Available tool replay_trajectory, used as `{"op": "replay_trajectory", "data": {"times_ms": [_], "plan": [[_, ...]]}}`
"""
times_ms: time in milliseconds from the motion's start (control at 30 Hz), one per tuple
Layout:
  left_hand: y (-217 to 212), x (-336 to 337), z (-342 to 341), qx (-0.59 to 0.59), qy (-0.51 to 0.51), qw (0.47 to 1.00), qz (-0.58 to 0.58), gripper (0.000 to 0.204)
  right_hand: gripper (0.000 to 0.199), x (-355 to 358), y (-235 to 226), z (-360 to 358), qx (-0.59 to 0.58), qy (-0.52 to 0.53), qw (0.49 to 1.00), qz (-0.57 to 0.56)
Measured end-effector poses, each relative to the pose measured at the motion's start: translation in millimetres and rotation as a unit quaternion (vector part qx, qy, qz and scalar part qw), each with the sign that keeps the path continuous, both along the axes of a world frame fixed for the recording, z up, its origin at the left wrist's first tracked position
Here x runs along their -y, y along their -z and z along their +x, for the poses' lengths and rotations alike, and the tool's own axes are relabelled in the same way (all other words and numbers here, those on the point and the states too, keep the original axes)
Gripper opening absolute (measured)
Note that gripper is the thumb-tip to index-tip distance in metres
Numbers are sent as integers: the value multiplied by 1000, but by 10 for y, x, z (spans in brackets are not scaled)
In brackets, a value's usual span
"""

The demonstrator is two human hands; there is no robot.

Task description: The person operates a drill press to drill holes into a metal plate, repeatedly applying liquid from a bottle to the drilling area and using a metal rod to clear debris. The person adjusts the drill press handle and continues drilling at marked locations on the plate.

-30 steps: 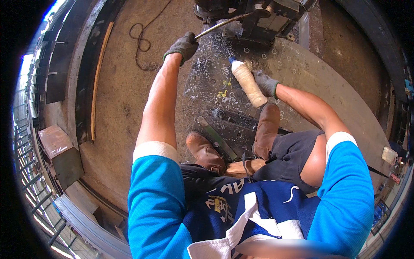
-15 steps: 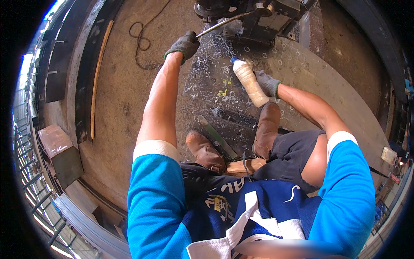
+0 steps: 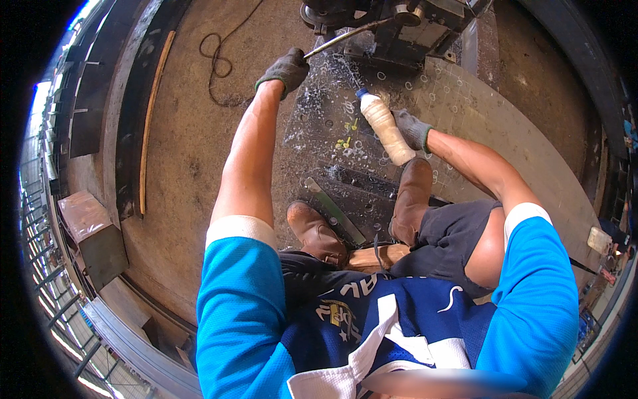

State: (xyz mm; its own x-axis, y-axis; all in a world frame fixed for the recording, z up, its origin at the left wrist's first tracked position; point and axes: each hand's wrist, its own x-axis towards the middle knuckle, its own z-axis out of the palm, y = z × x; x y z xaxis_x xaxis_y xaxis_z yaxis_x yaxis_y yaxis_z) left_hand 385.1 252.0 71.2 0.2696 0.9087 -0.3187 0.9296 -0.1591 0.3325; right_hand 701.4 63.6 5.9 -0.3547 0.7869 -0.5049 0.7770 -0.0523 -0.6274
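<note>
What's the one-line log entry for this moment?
left hand: grips machine lever | right hand: holds plastic bottle, tilted over metal plate | shavings on plate

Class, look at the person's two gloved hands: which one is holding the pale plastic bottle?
The right hand holds the pale bottle, tipped over the drilled metal plate. The left hand grips the machine's thin metal lever instead.

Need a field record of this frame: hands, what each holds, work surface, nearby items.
left hand: grey-gloved left hand, gripping the thin metal lever of the dark drilling machine
right hand: grey-gloved right hand, holding a pale plastic bottle with blue cap, cap end toward the machine
surface: large flat steel plate with drilled holes, metal shavings scattered on it
footwear: brown leather boots
floor: coiled dark cable
</note>
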Motion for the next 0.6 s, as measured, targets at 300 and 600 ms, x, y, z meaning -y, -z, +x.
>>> {"op": "replay_trajectory", "data": {"times_ms": [300,600], "plan": [[63,-46,35,9,0,1000,-1,37,34,-35,243,74,-44,9,999,11],[13,-8,52,18,2,1000,-6,34,45,-38,411,191,-15,-41,991,123]]}}
